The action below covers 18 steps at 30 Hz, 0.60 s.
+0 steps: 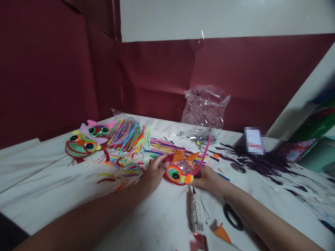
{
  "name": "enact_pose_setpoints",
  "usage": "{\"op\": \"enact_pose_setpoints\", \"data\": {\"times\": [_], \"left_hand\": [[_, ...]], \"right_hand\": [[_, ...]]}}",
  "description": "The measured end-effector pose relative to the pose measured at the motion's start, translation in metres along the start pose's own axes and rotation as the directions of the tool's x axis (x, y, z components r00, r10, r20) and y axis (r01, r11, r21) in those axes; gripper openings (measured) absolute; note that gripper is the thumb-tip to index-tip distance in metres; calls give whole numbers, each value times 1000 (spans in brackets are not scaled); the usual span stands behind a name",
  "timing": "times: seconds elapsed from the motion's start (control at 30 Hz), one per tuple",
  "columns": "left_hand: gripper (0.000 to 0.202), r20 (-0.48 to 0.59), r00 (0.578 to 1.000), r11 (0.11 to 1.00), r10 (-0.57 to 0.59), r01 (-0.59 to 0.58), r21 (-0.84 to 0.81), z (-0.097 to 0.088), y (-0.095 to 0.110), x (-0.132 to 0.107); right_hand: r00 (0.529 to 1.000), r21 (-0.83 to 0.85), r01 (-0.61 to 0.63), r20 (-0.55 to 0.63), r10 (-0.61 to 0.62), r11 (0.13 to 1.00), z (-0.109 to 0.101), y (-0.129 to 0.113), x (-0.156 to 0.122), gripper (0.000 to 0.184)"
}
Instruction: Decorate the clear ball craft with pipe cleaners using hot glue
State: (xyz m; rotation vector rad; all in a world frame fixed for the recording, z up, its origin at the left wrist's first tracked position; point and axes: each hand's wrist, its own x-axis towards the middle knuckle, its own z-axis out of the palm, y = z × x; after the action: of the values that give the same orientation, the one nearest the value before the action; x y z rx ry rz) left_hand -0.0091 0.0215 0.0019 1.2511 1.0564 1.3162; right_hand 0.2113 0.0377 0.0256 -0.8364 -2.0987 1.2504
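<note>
Between my hands is a colourful lion-head craft (180,171) with a large green-rimmed eye, orange ears and yellow and orange pompoms. My left hand (155,172) closes on its left side. At its right side my right hand (206,179) grips the edge, its fingers partly hidden behind the craft. A long pink pipe cleaner (205,151) sticks up from the craft near my right hand. Just below, a white glue gun (196,212) lies on the table with its nozzle pointing toward the craft.
Two finished-looking animal heads (81,146) sit at the left. Pipe cleaners (128,136) in many colours lie behind my left hand. Dark purple strands (258,162) spread at the right. Black tape (232,217) and an orange felt piece (222,233) lie near my right forearm. A clear plastic bag (206,108) stands behind.
</note>
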Motion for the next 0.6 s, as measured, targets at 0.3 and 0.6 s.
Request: {"op": "enact_pose_setpoints", "data": {"times": [0.3,0.6], "left_hand": [[58,13,999,992,-47,48,-120,3,11,1],[83,-9,994,994,109,-110,-20,1,2,6]], "right_hand": [[993,-75,-66,-98,59,995,6,-2,1,41],[952,-301,-192,-287,103,934,17,-6,1,34]]}}
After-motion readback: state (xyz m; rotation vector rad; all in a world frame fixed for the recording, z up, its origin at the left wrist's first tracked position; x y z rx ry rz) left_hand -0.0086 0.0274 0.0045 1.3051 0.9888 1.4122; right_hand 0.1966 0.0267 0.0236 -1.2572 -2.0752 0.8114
